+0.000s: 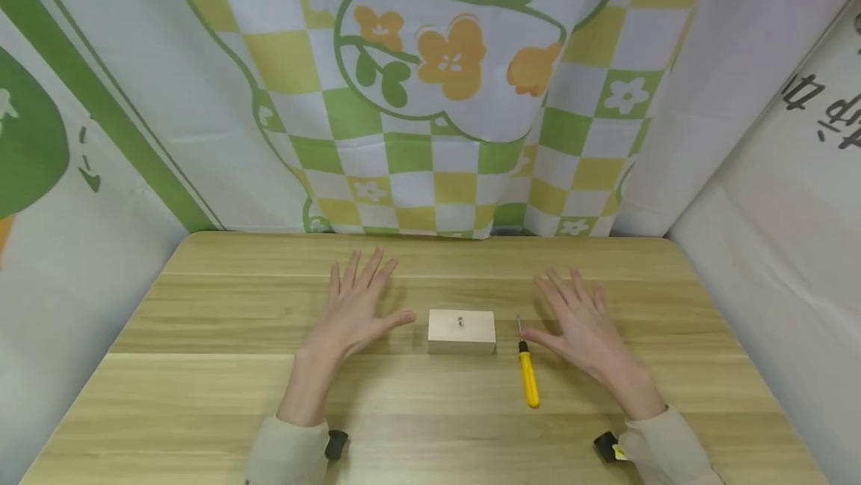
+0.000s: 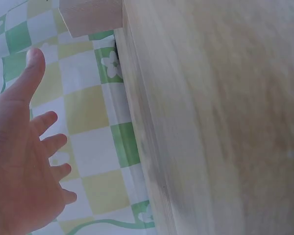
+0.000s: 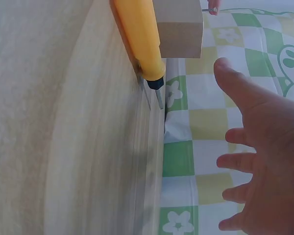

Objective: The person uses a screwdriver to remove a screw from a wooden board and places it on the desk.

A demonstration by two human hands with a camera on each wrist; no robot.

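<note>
A pale wooden block (image 1: 461,335) sits on the table between the two hands, with a small metal screw (image 1: 460,320) standing up from its top. To its right lies a screwdriver (image 1: 529,378) with a yellow handle and black collar, its thin shaft directed at the far edge. My left hand (image 1: 348,320) is left of the block, fingers spread and thumb toward it, holding nothing. My right hand (image 1: 584,326) has its fingers spread too, its thumb close beside the screwdriver shaft. The right wrist view shows the yellow handle (image 3: 139,36) near the block (image 3: 181,36).
The wooden table (image 1: 403,425) ends at a far edge against a hanging green and yellow checked cloth (image 1: 410,149). White printed sheets stand at the left (image 1: 81,261) and right (image 1: 760,246). A black wrist device (image 1: 336,444) shows at the left cuff, another (image 1: 605,447) at the right.
</note>
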